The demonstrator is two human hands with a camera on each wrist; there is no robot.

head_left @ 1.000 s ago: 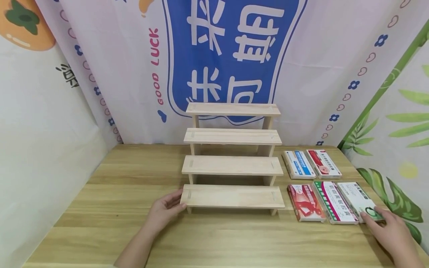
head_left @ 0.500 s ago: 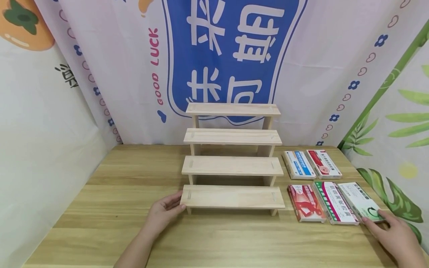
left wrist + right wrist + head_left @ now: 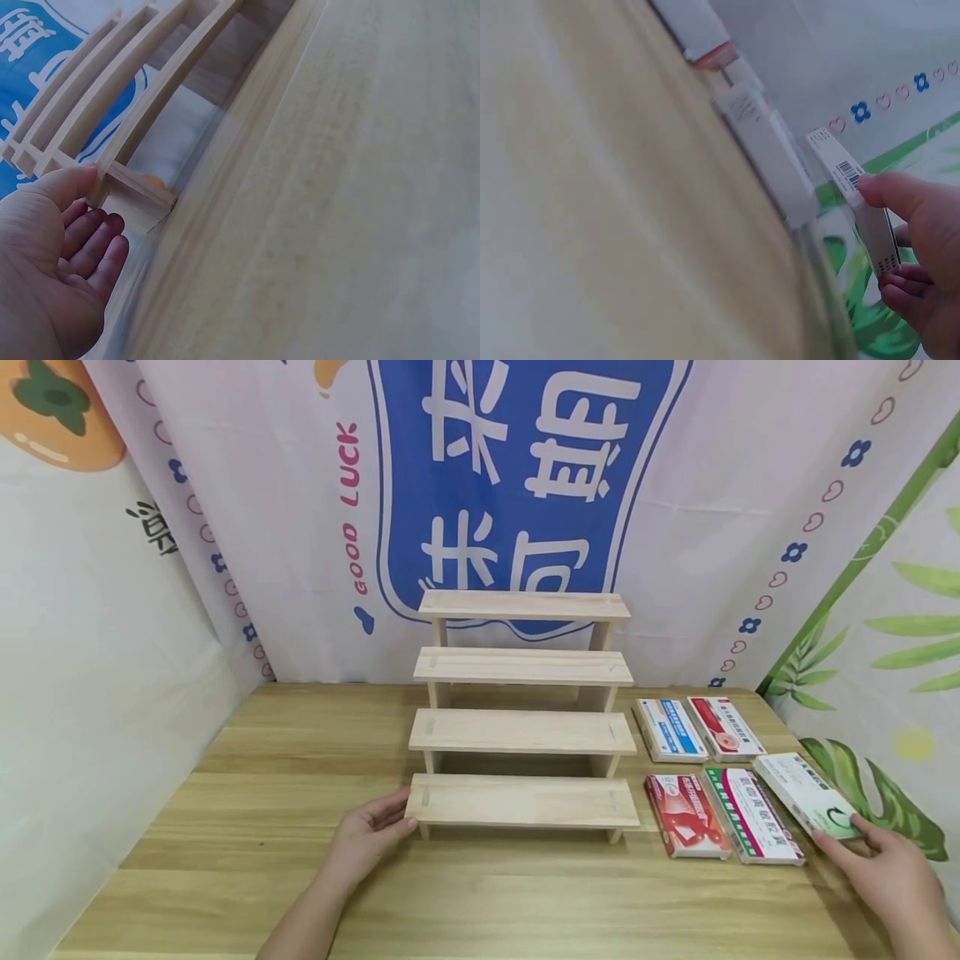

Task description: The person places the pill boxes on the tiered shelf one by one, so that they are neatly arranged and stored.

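Note:
At the wooden stepped display rack (image 3: 522, 731), my left hand (image 3: 369, 839) grips the left end of the lowest step. Its thumb (image 3: 71, 184) lies against the board's edge in the left wrist view, with the other fingers curled close below. My right hand (image 3: 885, 868) pinches a white-and-green medicine box (image 3: 804, 797) by its near end. In the right wrist view that box (image 3: 855, 195) is tilted and off the table, thumb on one side and fingers under it. Beside it lie a white medicine box with magenta and green stripes (image 3: 755, 816) and a red medicine box (image 3: 687, 816).
Behind these, a blue-and-white box (image 3: 670, 730) and a red-and-white box (image 3: 725, 728) lie flat on the wood-grain table (image 3: 300, 760). A printed cloth (image 3: 285, 527) hangs directly behind the rack. More patterned cloth (image 3: 900, 693) borders the table's right side.
The white-and-green box has risen off the table and shifted slightly away from me in my right hand. My left hand has stayed on the rack.

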